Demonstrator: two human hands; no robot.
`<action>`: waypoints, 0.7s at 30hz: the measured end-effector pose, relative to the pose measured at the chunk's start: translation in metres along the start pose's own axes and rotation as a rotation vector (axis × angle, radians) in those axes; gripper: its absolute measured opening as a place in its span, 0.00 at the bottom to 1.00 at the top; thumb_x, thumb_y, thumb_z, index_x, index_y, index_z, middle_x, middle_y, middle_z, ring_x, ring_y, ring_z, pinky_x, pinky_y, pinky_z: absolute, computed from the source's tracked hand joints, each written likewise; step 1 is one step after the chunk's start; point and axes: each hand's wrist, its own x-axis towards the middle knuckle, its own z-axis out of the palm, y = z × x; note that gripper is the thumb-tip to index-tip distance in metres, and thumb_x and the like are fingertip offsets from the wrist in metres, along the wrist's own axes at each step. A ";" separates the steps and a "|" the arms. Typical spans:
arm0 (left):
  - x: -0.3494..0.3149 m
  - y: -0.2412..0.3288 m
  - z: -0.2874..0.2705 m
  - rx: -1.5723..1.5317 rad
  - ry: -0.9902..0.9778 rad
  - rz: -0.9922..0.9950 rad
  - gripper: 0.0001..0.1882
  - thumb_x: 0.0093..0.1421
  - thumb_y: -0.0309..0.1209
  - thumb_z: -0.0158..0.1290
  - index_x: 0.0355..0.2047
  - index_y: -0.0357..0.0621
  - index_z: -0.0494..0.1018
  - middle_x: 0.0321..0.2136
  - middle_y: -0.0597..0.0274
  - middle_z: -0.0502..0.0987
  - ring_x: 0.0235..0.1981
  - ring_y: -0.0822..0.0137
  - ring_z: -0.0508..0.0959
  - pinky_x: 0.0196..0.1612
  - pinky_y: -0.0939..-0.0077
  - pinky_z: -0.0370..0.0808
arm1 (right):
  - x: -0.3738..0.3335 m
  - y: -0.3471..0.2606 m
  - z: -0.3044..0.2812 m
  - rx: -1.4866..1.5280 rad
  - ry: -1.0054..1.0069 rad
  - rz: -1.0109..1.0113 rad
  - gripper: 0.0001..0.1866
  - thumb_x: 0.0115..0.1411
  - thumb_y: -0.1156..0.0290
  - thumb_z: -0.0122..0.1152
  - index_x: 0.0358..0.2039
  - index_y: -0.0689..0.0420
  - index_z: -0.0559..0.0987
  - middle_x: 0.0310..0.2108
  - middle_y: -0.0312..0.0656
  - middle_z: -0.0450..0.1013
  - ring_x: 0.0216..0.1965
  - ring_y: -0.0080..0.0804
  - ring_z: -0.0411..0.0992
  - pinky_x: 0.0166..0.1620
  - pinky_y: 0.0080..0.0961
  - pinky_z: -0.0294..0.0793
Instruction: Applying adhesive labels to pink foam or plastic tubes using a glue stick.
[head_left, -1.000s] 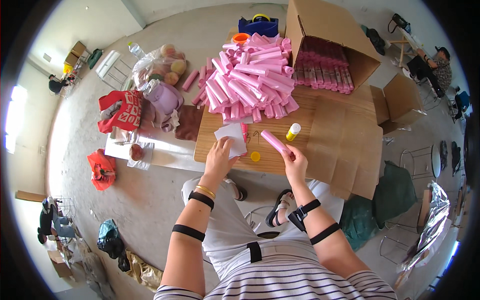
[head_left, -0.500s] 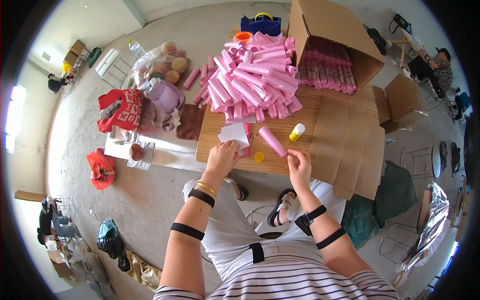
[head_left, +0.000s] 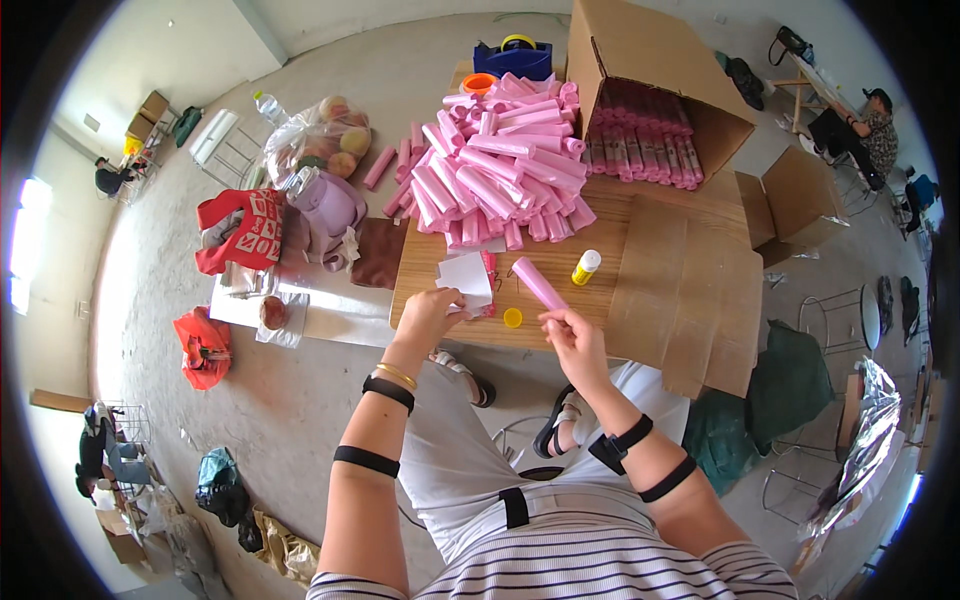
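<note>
My left hand (head_left: 428,315) is closed, its fingertips pinching the near edge of some white paper slips (head_left: 464,278) at the table's front edge. Beneath the slips, part of a pink printed strip (head_left: 489,265) shows. A pink rolled-up tube (head_left: 537,282) lies slanted to the right of them. My right hand (head_left: 577,345) has its thumb and fingers closed about the tube's near end. Between the hands sits a round yellow cap (head_left: 513,317). An uncapped-looking yellow and white glue stick (head_left: 586,267) stands upright beyond my right hand.
A large heap of pink rolls (head_left: 505,165) covers the table's far middle. Behind it stands a blue tape dispenser (head_left: 513,60). An open carton (head_left: 665,65) holds more rolls. Flat cardboard (head_left: 685,290) covers the right side. Bags and fruit (head_left: 335,135) stand on the left.
My right hand has shifted left and closed further over the tube's near end. My left hand has come slightly lower on the slips. The whole view has shifted a little.
</note>
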 end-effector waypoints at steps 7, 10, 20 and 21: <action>-0.001 -0.012 -0.005 -0.333 -0.045 -0.133 0.12 0.52 0.29 0.63 0.35 0.36 0.77 0.30 0.58 0.81 0.31 0.63 0.81 0.36 0.73 0.77 | 0.032 -0.026 0.024 0.033 -0.088 -0.119 0.06 0.61 0.74 0.55 0.33 0.62 0.79 0.25 0.39 0.74 0.25 0.22 0.72 0.29 0.20 0.70; -0.004 -0.014 -0.001 -0.367 0.051 -0.159 0.09 0.54 0.27 0.60 0.35 0.36 0.77 0.28 0.56 0.81 0.30 0.63 0.81 0.36 0.73 0.77 | 0.031 -0.021 0.024 0.041 -0.087 -0.109 0.06 0.61 0.74 0.55 0.32 0.62 0.79 0.24 0.38 0.74 0.24 0.22 0.71 0.28 0.19 0.69; -0.014 0.006 0.007 -0.219 0.582 -0.202 0.06 0.57 0.28 0.55 0.35 0.41 0.75 0.29 0.56 0.81 0.31 0.56 0.81 0.35 0.68 0.76 | 0.022 -0.036 0.015 -0.102 -0.124 -0.065 0.04 0.59 0.74 0.58 0.32 0.60 0.79 0.25 0.39 0.75 0.24 0.25 0.72 0.29 0.22 0.69; -0.017 0.001 0.011 -0.190 0.563 -0.179 0.07 0.57 0.28 0.55 0.35 0.42 0.75 0.30 0.57 0.81 0.31 0.56 0.81 0.35 0.67 0.76 | 0.028 -0.037 0.020 -0.149 -0.131 -0.114 0.04 0.58 0.74 0.59 0.32 0.60 0.79 0.25 0.40 0.75 0.25 0.27 0.73 0.30 0.24 0.70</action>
